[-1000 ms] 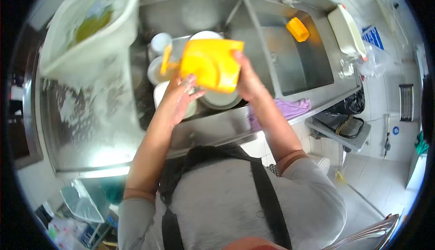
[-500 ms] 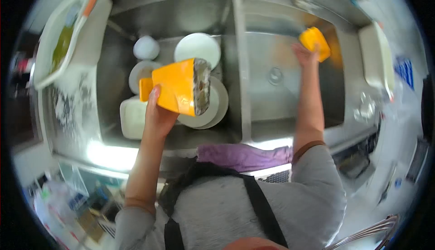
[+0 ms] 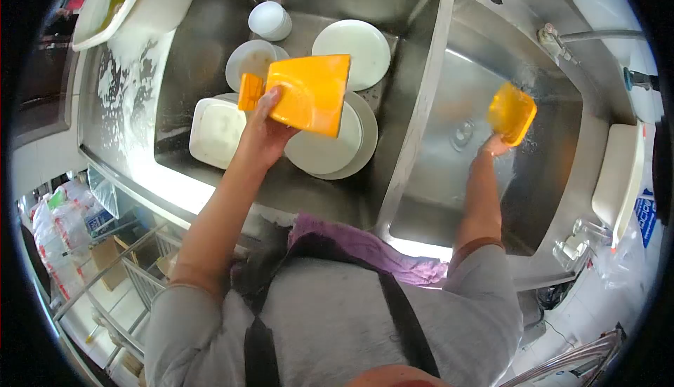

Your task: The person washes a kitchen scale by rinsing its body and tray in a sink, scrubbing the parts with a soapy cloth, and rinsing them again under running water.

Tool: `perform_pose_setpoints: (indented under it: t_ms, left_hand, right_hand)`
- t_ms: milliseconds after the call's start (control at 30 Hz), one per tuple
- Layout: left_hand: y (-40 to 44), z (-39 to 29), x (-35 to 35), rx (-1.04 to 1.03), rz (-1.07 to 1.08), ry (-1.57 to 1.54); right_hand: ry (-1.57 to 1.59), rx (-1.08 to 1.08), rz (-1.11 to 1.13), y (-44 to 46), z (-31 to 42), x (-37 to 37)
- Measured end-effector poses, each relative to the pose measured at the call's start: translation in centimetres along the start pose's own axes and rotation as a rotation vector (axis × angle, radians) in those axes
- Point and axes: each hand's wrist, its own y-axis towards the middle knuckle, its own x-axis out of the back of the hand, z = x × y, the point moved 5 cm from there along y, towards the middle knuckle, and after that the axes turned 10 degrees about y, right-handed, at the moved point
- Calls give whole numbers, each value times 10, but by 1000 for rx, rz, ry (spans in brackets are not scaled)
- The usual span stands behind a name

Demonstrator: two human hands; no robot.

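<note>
My left hand (image 3: 265, 134) grips a large orange pitcher (image 3: 309, 94) by its handle side, held over the left sink basin. Beneath and around it lie a white round plate (image 3: 353, 54), stacked plates (image 3: 324, 147), a square white dish (image 3: 216, 133), a bowl (image 3: 249, 63) and a white cup (image 3: 269, 21). Over in the right basin, my right hand (image 3: 497, 145) is closed on a smaller orange container (image 3: 512, 113), which is partly blurred, with water splashing near it.
A white tub (image 3: 133, 8) stands at the upper left on the soapy counter (image 3: 126, 99). A purple cloth (image 3: 365, 250) lies along the front edge. A tap (image 3: 554, 39) is at the back right, and a cream container (image 3: 616, 176) sits on the right edge.
My right hand has let go of the large pitcher, reached right and taken hold of the small orange container. The pitcher stays in my left hand, turned differently. The view has shifted.
</note>
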Motion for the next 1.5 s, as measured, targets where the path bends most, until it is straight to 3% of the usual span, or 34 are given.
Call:
perform_pose_setpoints:
  t_ms: [33, 67, 133, 167, 233, 267, 367, 400, 433, 500, 633, 700, 733, 867, 1000, 1067, 1100, 1200, 1267, 1333, 1467, 1500]
  left_hand:
    - [1, 2, 1, -1, -1, -14]
    - [2, 2, 0, -17, -17, 36]
    - [13, 8, 7, -48, -18, 91]
    - [13, 5, 4, -54, -12, 79]
    - [11, 4, -5, -84, -62, 182]
    - [13, 6, -6, -50, -87, 171]
    - [9, 6, -22, -96, -146, 183]
    - [-4, -6, -35, -129, -125, 132]
    - [-4, -1, -37, -129, -124, 118]
    - [4, 11, -36, -81, -114, 121]
    - [5, 19, -29, -70, -182, 108]
    - [21, 30, -17, -141, -186, 114]
    - [30, 36, -10, -217, -190, 125]
    - [37, 60, 20, -95, -184, -104]
    - [-15, 29, 34, -70, -224, -54]
    - [-32, 17, 37, -10, -240, 36]
    - [-37, 14, 39, 1, -254, 32]
    - [-48, 7, 35, 0, -236, 43]
    - [-52, 2, 29, -11, -201, 60]
    - [-53, -1, 21, -49, -106, 82]
    - [-43, 7, 17, -53, -35, 94]
    - [-41, 12, 15, 50, 27, 94]
  right_hand:
    - [273, -150, 107, -18, -3, -6]
    - [272, -138, 116, -30, 12, -1]
    - [768, -548, 484, -59, 41, -12]
    - [768, -535, 492, -66, 58, -11]
    - [995, -822, 596, -89, 84, -10]
    - [963, -764, 513, -105, 114, -8]
    - [1010, -775, 612, -146, 174, -9]
    - [1107, -605, 663, -172, 223, -15]
    - [1099, -597, 673, -190, 245, -18]
    - [1129, -456, 907, -224, 287, -27]
    - [1152, -535, 960, -287, 342, -35]
    - [1110, -470, 859, -308, 360, -37]
    - [1014, -276, 862, -304, 353, -42]
    - [1142, -434, 949, -293, 351, -42]
    - [892, -3, 557, -218, 323, -1]
    - [841, 51, 298, -152, 249, 23]
    - [690, 25, 65, -153, 241, 39]
    - [260, -210, -154, -128, 136, 71]
    - [187, -440, 68, -135, 88, 67]
    - [491, -931, 435, -153, 62, 44]
    - [593, -1047, 313, -172, 86, 33]
    - [712, -959, 473, -174, 103, 24]
